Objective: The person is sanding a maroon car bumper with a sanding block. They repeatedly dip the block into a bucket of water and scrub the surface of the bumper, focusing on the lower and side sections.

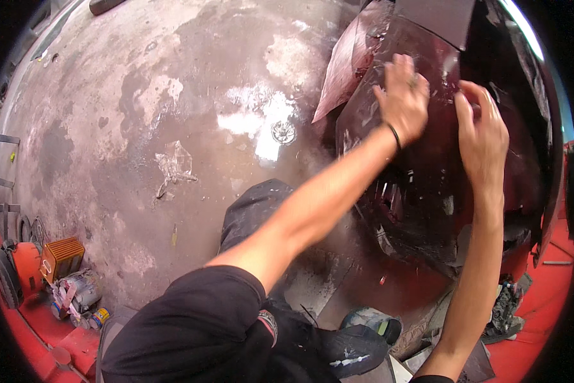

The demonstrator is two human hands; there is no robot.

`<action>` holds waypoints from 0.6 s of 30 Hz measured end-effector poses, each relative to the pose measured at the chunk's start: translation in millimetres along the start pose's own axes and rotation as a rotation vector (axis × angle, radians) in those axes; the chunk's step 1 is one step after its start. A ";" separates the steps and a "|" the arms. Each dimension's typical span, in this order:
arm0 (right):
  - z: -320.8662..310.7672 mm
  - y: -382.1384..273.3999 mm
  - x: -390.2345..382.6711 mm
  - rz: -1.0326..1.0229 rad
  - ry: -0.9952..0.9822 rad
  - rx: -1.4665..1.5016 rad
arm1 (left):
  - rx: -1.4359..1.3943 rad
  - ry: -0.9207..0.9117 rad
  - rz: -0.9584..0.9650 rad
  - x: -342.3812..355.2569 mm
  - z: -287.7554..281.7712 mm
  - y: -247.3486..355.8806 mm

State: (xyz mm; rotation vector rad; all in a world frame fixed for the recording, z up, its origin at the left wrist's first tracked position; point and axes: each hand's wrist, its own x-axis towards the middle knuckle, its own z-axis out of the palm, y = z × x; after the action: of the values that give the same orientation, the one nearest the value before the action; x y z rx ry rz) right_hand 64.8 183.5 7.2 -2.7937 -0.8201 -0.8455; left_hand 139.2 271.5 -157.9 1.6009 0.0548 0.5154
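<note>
A dark maroon, glossy curved panel (pixel 427 185), probably a vehicle body part, fills the right side of the head view. My left hand (pixel 404 96) is over its upper part, slightly blurred, palm down with fingers apart, apparently touching the surface and holding nothing. Just right of it, my right hand (pixel 483 131) has bent fingers and thumb drawn together at the panel; whether anything is between the fingertips I cannot make out. A crumpled pinkish sheet (pixel 338 76) sticks out from the panel's left side.
Left is a stained, wet concrete floor (pixel 108 159) with a plastic scrap (pixel 172 166). An orange machine (pixel 28 268), motor (pixel 86 293) and metal rack (pixel 0 172) line the left edge. A bucket (pixel 370 325) and dark parts (pixel 504 309) lie low right, beside red flooring (pixel 549 300).
</note>
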 end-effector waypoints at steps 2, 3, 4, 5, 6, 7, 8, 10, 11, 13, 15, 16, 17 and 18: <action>-3.6 30.4 -37.3 -0.180 -0.027 -0.193 | -0.059 -0.023 0.095 -71.4 12.3 22.9; 0.4 34.9 -52.7 -0.158 -0.047 -0.157 | -0.038 -0.047 0.112 -87.6 9.9 20.4; 5.4 36.8 -63.8 -0.142 -0.068 -0.121 | -0.016 -0.064 0.127 -94.7 6.7 15.6; 7.8 36.1 -66.4 -0.045 -0.114 -0.076 | -0.014 -0.037 0.106 -77.8 8.4 9.8; 4.7 33.6 -63.8 -0.072 -0.100 -0.161 | -0.074 -0.008 0.056 -51.1 13.1 7.6; 15.0 29.4 -62.4 -0.057 -0.088 -0.148 | -0.088 -0.029 -0.008 -10.3 2.4 -2.0; 20.9 24.3 -58.4 -0.047 -0.070 -0.143 | -0.111 -0.047 -0.065 17.2 -6.7 -8.8; 30.0 27.8 -59.6 -0.049 -0.077 -0.175 | -0.123 -0.039 -0.032 21.7 -9.4 -31.1; 34.7 29.0 -62.8 -0.029 -0.091 -0.179 | -0.128 -0.036 -0.017 22.3 -9.6 -44.2; 34.5 27.8 -67.6 0.029 -0.124 -0.206 | -0.167 -0.115 -0.018 -38.1 -16.3 -61.9; 27.1 25.6 -62.9 -0.011 -0.125 -0.231 | -0.148 -0.150 -0.063 -103.4 -11.4 -83.3; 29.0 23.7 -60.9 -0.017 -0.126 -0.227 | -0.122 -0.188 -0.115 -122.7 -16.9 -92.4; 31.5 24.5 -56.5 -0.068 -0.122 -0.263 | -0.130 -0.143 -0.114 -115.4 -20.9 -99.2; 31.6 24.9 -56.5 -0.062 -0.133 -0.279 | -0.145 -0.111 -0.117 -109.7 -18.6 -106.6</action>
State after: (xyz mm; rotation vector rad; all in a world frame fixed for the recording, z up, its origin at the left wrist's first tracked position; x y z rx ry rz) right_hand 53.8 144.0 -48.7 -3.1119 -0.8742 -0.8502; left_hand 63.3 263.5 -291.7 1.4716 0.0266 0.3314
